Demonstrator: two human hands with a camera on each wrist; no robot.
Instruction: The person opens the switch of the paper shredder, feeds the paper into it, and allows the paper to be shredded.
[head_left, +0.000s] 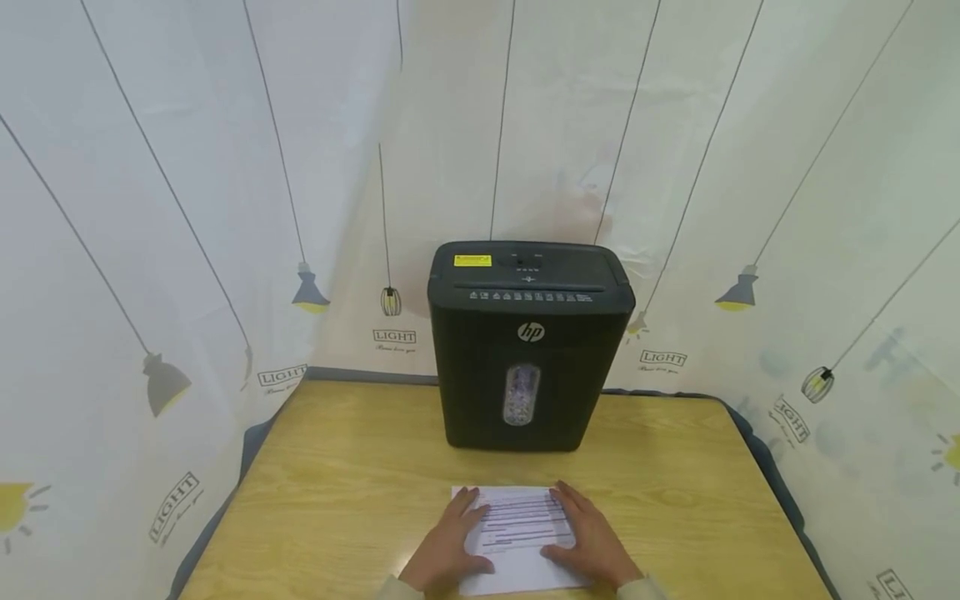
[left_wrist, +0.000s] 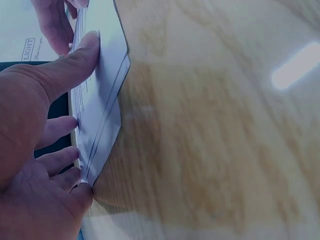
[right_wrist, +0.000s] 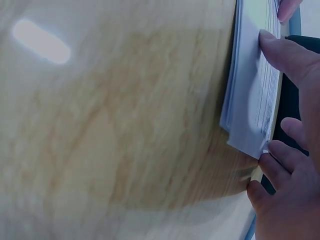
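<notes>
A small stack of printed paper sheets (head_left: 517,533) lies on the table, its near edges uneven. My left hand (head_left: 450,542) rests at the left side of the stack, fingers spread along that edge. In the left wrist view its thumb (left_wrist: 82,60) lies on the top sheet while the fingertips touch the side. Opposite it, my right hand (head_left: 592,537) lies along the right edge. The right thumb (right_wrist: 280,52) reaches over the top sheet in the right wrist view, with the other fingers relaxed beside the paper and on the wood.
Just beyond the paper stands a black HP shredder (head_left: 480,375), upright, with a feed slot on top and a window showing shreds. The wooden table (head_left: 360,467) has a dark border. Patterned white curtains (head_left: 225,167) enclose the back and sides.
</notes>
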